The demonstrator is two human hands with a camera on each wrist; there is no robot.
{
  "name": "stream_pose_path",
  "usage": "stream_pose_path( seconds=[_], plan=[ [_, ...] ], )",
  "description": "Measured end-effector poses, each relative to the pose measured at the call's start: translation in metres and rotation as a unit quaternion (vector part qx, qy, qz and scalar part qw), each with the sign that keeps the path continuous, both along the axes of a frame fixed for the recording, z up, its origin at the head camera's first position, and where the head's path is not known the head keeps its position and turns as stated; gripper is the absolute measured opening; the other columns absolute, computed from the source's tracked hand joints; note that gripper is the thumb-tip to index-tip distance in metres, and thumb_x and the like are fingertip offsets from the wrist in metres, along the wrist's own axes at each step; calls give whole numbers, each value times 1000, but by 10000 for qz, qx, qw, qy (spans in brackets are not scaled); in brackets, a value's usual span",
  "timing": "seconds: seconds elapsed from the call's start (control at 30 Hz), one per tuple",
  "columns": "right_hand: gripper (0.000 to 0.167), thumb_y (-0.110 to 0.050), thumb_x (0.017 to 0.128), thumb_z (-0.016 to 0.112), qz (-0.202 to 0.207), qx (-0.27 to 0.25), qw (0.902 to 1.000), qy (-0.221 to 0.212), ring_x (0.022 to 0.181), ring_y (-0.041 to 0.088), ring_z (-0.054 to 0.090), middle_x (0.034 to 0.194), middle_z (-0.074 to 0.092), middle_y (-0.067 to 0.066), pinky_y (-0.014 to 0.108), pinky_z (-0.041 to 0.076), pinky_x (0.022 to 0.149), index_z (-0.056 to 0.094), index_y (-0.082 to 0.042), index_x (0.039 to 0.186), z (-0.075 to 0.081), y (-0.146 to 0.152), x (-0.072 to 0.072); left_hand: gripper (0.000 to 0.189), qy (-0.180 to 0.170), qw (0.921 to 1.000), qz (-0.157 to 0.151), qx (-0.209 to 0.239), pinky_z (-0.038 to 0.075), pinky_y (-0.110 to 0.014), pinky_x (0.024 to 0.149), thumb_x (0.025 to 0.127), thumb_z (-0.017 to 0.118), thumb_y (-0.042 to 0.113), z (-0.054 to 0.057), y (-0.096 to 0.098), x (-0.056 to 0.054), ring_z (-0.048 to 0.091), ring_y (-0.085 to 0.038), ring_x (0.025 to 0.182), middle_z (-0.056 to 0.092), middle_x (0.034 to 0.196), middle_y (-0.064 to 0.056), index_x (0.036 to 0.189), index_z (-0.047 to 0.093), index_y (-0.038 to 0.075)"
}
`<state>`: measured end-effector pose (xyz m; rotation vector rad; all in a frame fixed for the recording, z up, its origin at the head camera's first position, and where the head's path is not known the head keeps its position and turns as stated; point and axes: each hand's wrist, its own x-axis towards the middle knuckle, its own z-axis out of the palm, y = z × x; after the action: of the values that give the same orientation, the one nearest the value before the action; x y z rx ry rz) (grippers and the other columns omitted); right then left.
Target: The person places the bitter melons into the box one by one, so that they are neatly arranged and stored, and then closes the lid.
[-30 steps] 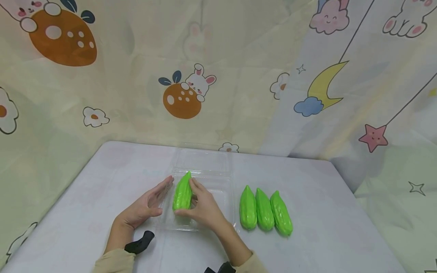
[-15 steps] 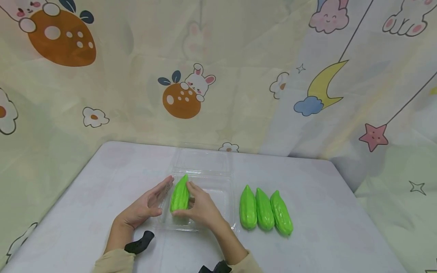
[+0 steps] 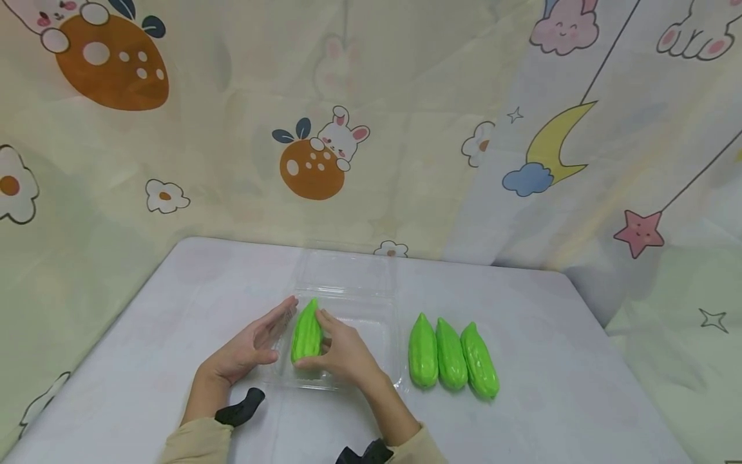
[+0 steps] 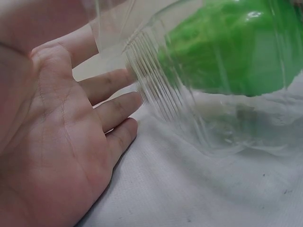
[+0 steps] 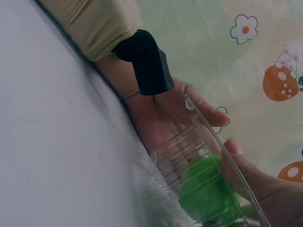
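Note:
A glossy green, ribbed bitter melon (image 3: 306,332) with a pointed tip lies along the left side of a clear plastic clamshell box (image 3: 371,332). My right hand (image 3: 348,353) holds it between thumb and fingers from the right, its tip toward the back. My left hand (image 3: 248,351) is beside the box's left wall, fingers extended and thumb spread. In the left wrist view, those fingertips touch the ridged clear wall (image 4: 156,85), with the melon (image 4: 236,52) behind it. The right wrist view shows the right thumb (image 5: 241,168) beyond the box edge, close to the melon (image 5: 208,194).
Three more green bitter melons (image 3: 452,354) lie side by side just right of the box on a white-covered table (image 3: 539,361). The box's clear lid (image 3: 344,270) is folded back toward the rear edge. A patterned cloth (image 3: 232,129) hangs behind the table.
My right hand has shifted the melon slightly left and toward me within the box, nearer the left wall. The left hand and the three other melons have stayed in place.

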<state>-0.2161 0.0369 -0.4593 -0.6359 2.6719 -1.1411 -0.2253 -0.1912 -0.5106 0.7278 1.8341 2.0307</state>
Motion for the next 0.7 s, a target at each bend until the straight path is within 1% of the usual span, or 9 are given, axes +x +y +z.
stream_pose_path(
  seconds=[0.1, 0.27, 0.37, 0.47, 0.6, 0.7],
  plan=[
    [102, -42, 64, 84, 33, -63, 10000, -38, 138, 22, 38, 151, 35, 11, 37, 38, 109, 35, -9, 147, -1, 1, 0, 98, 20, 10000, -6, -6, 20, -4, 106, 80, 75, 13, 0, 1, 0, -10, -23, 147, -3, 161, -8, 154, 10, 13],
    [99, -44, 64, 83, 40, -55, 10000, -38, 131, 18, 48, 149, 40, 8, 33, 42, 105, 38, -11, 146, -2, 0, 1, 98, 70, 10000, 12, -31, 20, -4, 106, 80, 75, 13, -2, 0, -1, -8, -19, 148, -4, 161, -9, 154, 10, 13],
    [97, -43, 64, 83, 43, -29, 10000, -65, 127, 18, 52, 147, 43, 7, 31, 44, 102, 40, -10, 145, -2, 0, 1, 98, 64, 10000, 46, -27, 19, -3, 105, 79, 75, 13, -1, 1, -1, -9, -19, 148, -3, 161, -8, 154, 11, 14],
    [96, -40, 65, 83, 76, -71, 9998, -145, 126, 18, 53, 148, 43, 7, 30, 46, 101, 40, -10, 145, -2, -1, 1, 98, 24, 10000, 79, -30, 19, -3, 105, 79, 75, 13, 0, 1, -1, -11, -22, 147, -3, 162, -7, 154, 12, 15],
    [95, -39, 66, 83, 147, -35, 9998, -152, 127, 20, 52, 149, 41, 7, 28, 46, 100, 38, -11, 146, -3, -2, 0, 98, 12, 10000, 89, -32, 20, -3, 104, 79, 75, 13, 1, 1, -1, -12, -25, 147, -3, 162, -8, 154, 11, 14],
    [96, -40, 67, 82, 211, 55, 9997, -88, 127, 21, 52, 150, 40, 8, 29, 46, 100, 37, -10, 146, -3, -2, -1, 98, 39, 10000, 71, -5, 20, -3, 104, 80, 75, 13, 1, 2, -1, -12, -24, 147, -4, 161, -9, 154, 11, 13]
  ],
)
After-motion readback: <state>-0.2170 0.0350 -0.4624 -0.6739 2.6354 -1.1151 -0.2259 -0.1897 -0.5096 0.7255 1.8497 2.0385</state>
